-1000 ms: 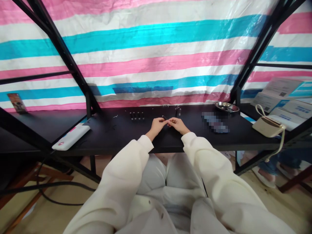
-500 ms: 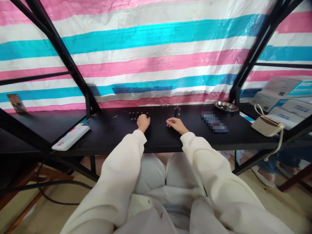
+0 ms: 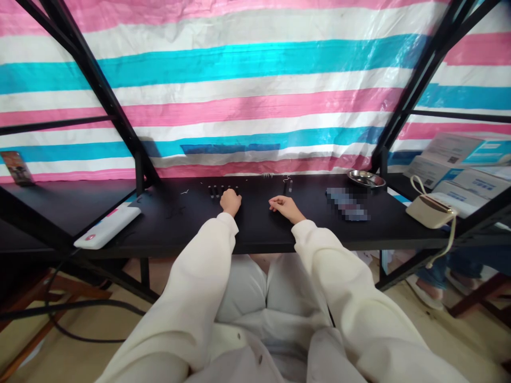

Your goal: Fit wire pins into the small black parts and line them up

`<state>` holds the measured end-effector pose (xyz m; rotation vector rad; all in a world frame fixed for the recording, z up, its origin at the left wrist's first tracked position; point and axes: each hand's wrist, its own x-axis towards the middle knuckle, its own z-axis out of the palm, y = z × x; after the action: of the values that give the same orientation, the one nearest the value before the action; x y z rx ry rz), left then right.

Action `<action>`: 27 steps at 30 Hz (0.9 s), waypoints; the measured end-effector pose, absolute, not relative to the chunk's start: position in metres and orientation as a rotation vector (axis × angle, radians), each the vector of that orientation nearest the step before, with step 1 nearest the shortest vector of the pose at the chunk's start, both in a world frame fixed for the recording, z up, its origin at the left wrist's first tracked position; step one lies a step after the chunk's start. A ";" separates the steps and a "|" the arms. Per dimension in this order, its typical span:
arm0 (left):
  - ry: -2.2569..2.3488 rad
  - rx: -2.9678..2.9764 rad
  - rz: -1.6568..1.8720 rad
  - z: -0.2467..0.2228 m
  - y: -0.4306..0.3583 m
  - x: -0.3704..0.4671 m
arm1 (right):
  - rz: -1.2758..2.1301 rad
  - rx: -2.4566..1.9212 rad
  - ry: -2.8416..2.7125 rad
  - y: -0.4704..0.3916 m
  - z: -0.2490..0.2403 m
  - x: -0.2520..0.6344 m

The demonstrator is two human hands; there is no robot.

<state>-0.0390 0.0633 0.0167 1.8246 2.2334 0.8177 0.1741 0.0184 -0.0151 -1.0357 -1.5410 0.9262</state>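
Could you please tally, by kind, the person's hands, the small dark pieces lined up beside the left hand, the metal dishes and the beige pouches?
Left hand and right hand: 2
Small dark pieces: at least 3; the left hand may hide more
Metal dish: 1
Beige pouch: 1
Total: at least 7
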 end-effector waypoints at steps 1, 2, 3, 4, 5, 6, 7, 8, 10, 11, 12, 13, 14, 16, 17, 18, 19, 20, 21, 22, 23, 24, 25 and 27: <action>2.236 1.816 0.815 0.017 0.064 -0.039 | 0.927 -1.033 -1.543 0.019 -0.015 0.174; 2.238 1.809 0.814 0.017 0.065 -0.038 | 0.928 -1.030 -1.545 0.019 -0.016 0.174; 2.239 1.803 0.813 0.017 0.066 -0.038 | 0.929 -1.029 -1.548 0.019 -0.016 0.174; 2.239 1.798 0.812 0.017 0.066 -0.037 | 0.926 -1.031 -1.552 0.019 -0.016 0.174; 2.240 1.794 0.811 0.018 0.067 -0.037 | 0.921 -1.032 -1.556 0.019 -0.016 0.174; 2.242 1.789 0.808 0.018 0.067 -0.037 | 0.913 -1.035 -1.561 0.019 -0.017 0.174; 2.245 1.787 0.803 0.019 0.066 -0.037 | 0.904 -1.037 -1.568 0.019 -0.017 0.174; 2.249 1.788 0.795 0.019 0.066 -0.037 | 0.892 -1.042 -1.575 0.019 -0.018 0.174; 2.252 1.805 0.778 0.020 0.064 -0.037 | 0.845 -1.062 -1.590 0.020 -0.019 0.175; 2.251 1.815 0.766 0.021 0.062 -0.037 | 0.808 -1.081 -1.600 0.020 -0.019 0.176; 2.251 1.823 0.753 0.021 0.060 -0.037 | 0.759 -1.110 -1.610 0.019 -0.019 0.177; 2.254 1.829 0.738 0.022 0.057 -0.037 | 0.703 -1.149 -1.621 0.019 -0.019 0.178; 2.258 1.833 0.723 0.022 0.054 -0.037 | 0.645 -1.197 -1.628 0.019 -0.019 0.180; 2.249 1.843 0.702 0.022 0.046 -0.037 | 0.542 -1.321 -1.619 0.020 -0.019 0.184; 2.234 1.850 0.702 0.021 0.042 -0.037 | 0.497 -1.392 -1.602 0.020 -0.019 0.186; 2.212 1.858 0.709 0.021 0.038 -0.037 | 0.457 -1.462 -1.582 0.020 -0.018 0.188; 2.180 1.869 0.723 0.020 0.034 -0.037 | 0.418 -1.533 -1.558 0.020 -0.018 0.189; 2.146 1.876 0.743 0.018 0.030 -0.037 | 0.376 -1.604 -1.533 0.020 -0.018 0.191; 2.112 1.877 0.766 0.017 0.026 -0.036 | 0.332 -1.677 -1.508 0.019 -0.017 0.193; 2.078 1.874 0.795 0.015 0.023 -0.036 | 0.292 -1.754 -1.482 0.019 -0.016 0.194; 2.045 1.865 0.829 0.012 0.020 -0.035 | 0.256 -1.833 -1.456 0.018 -0.016 0.195; 2.016 1.853 0.866 0.010 0.018 -0.035 | 0.224 -1.907 -1.434 0.017 -0.015 0.196; 1.988 1.839 0.906 0.007 0.016 -0.034 | 0.195 -1.970 -1.418 0.017 -0.014 0.196; 1.935 1.825 0.988 0.002 0.014 -0.033 | 0.143 -2.059 -1.402 0.018 -0.013 0.198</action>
<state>-0.0333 0.0137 0.0022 1.8253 1.9355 0.9884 0.1978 0.0180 -0.0133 -2.0589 -1.4024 0.1429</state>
